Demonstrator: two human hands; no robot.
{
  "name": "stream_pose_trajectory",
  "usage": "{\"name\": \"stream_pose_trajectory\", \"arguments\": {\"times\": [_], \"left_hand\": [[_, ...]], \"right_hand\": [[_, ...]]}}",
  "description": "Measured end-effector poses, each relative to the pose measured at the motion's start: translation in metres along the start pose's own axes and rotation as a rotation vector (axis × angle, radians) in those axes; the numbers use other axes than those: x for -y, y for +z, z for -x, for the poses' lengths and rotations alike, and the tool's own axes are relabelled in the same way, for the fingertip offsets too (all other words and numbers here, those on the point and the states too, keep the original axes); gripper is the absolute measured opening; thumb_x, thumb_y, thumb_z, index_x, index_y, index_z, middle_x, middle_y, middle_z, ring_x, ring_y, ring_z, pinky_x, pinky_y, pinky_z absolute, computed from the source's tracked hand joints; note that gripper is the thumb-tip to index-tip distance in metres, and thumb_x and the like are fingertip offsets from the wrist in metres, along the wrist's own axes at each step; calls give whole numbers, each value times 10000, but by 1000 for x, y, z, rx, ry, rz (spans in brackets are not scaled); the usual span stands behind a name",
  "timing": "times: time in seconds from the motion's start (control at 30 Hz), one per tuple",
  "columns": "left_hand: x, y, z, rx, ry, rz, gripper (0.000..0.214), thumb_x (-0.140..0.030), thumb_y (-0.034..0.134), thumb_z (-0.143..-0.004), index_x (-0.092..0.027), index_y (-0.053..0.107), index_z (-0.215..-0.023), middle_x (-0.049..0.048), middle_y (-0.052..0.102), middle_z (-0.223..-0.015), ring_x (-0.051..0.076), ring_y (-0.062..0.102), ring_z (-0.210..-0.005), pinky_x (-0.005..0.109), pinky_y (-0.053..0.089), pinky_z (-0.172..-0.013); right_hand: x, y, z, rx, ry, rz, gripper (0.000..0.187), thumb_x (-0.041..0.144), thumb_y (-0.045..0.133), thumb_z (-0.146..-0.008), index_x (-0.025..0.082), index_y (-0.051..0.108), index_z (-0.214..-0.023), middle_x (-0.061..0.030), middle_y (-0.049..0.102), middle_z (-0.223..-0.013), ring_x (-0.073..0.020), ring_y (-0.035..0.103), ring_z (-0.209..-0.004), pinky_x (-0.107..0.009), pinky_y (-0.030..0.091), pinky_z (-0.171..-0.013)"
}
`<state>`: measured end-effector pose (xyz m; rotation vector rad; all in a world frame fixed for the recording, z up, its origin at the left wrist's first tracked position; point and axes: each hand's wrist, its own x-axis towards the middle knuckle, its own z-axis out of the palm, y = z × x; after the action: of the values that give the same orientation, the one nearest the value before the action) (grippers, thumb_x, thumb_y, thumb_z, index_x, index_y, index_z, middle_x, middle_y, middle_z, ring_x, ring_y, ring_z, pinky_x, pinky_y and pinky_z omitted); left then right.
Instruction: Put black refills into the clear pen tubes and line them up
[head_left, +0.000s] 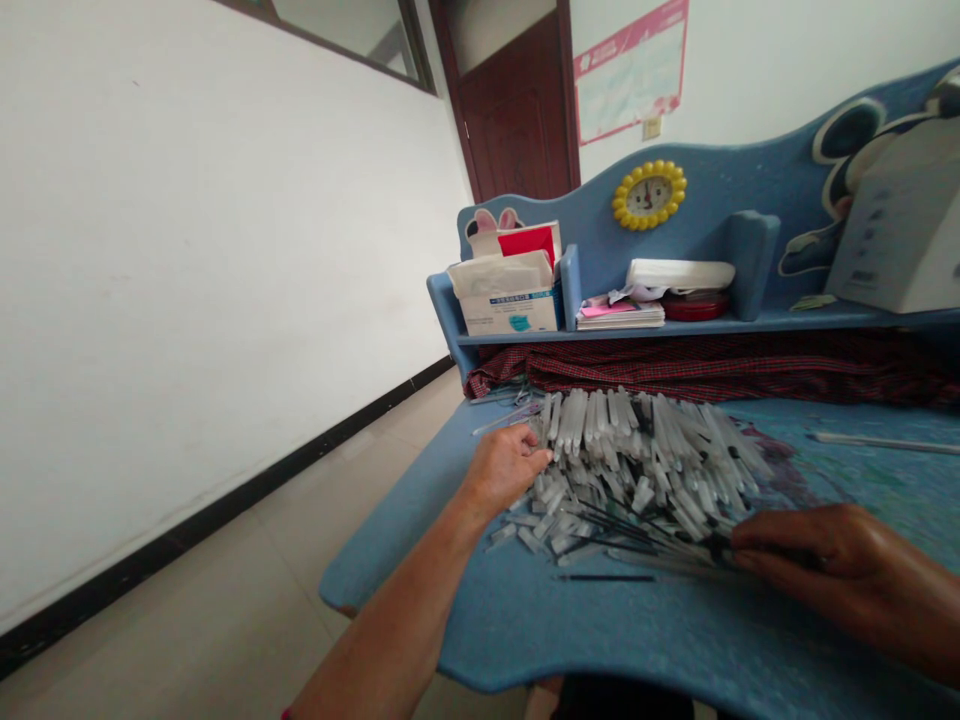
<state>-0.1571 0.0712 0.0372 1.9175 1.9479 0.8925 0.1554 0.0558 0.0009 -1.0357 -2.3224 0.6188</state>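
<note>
Translucent plastic pieces [592, 415] lie heaped on the blue desk [540, 630], roughly aligned at the back, scattered nearer the front (with one black stick [607, 578] apart). How much is finished is unclear; plenty lies loose. The right hand [847, 560] pinches a dark, blurred piece [718, 546]; the left hand [506, 462] touches the heap's edge, its grip impossible to tell.

Bare hands [508, 465], uncovered forearms [397, 610], a red sliver [286, 714] edging the left one, dark clothing [622, 698] below
</note>
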Motion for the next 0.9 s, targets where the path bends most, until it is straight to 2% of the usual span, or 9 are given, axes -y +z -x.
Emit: {"name": "stream_pose_trajectory", "arguments": {"times": [0.1, 0.2, 0.3, 0.43, 0.5, 0.6, 0.67, 0.8, 0.9], "left_hand": [[0, 2, -2, -3, -36, 78, 130, -262, 637, -635, -152, 610, -701, -65, 505, -485, 86, 417, -443, 203, 277, -459], [-2, 2, -3, -11, -83, 174, 117, -211, 635, -607, -147, 609, -701, -70, 498, -468, 76, 396, -413, 200, 268, -440], [-5, 0, -3, -10, -137, 299, 171, -189, 633, -592, -133, 612, -753, -68, 497, -467, 72, 392, -393, 193, 269, -415], [-9, -11, -2, -10, -200, 482, 312, -223, 621, -630, -103, 583, -916, -32, 546, -532, 82, 445, -408, 190, 326, -401], [-11, -18, -1, -4, -209, 643, 346, -226, 628, -645, -96, 568, -960, -18, 561, -562, 73, 453, -422, 184, 359, -417], [-15, -26, 1, 79, -200, 1046, 365, -161, 671, -616, -99, 581, -964, -11, 566, -599, 53, 457, -449, 151, 355, -418], [-18, -27, 4, 157, -194, 1203, 366, -123, 683, -596, -106, 599, -952, -11, 561, -614, 46, 458, -465, 133, 344, -412], [-25, -22, 11, 292, -175, 1278, 383, -112, 693, -580, -116, 631, -958, 1, 566, -648, 51, 464, -500, 132, 338, -418], [-28, -16, 16, 381, -144, 1258, 297, -132, 696, -576, -111, 659, -870, 11, 568, -655, 54, 448, -501, 148, 325, -416]], "right_hand": [[1, -1, 0, 135, 27, -15, 234, 300, 489, -852, 223, 668, -722, -1, 641, -643, -134, 589, -577, -215, 427, -511], [2, -4, -1, 187, 62, 18, 248, 286, 450, -878, 216, 651, -750, 6, 627, -666, -136, 586, -621, -232, 416, -552], [5, -6, -2, 205, 65, 36, 248, 273, 432, -887, 209, 644, -776, 13, 613, -670, -127, 572, -618, -234, 402, -561], [8, -8, -2, 192, 64, 57, 254, 261, 430, -890, 198, 634, -752, 19, 599, -644, -113, 559, -589, -226, 386, -550], [8, -8, -2, 179, 62, 63, 240, 260, 440, -887, 198, 644, -777, 17, 612, -654, -112, 566, -595, -225, 388, -555], [8, -10, -3, 147, 57, 63, 225, 246, 449, -879, 200, 659, -813, 11, 634, -680, -115, 575, -610, -225, 394, -562], [8, -11, -3, 135, 50, 62, 236, 239, 445, -876, 193, 654, -776, 12, 622, -652, -110, 563, -590, -221, 389, -548], [12, -11, -6, 126, 40, 45, 226, 242, 453, -869, 189, 653, -777, 13, 618, -645, -104, 557, -577, -215, 385, -540], [18, -7, -8, 169, 22, 97, 224, 240, 453, -867, 185, 650, -775, 4, 626, -642, -105, 554, -565, -220, 369, -535]]}}
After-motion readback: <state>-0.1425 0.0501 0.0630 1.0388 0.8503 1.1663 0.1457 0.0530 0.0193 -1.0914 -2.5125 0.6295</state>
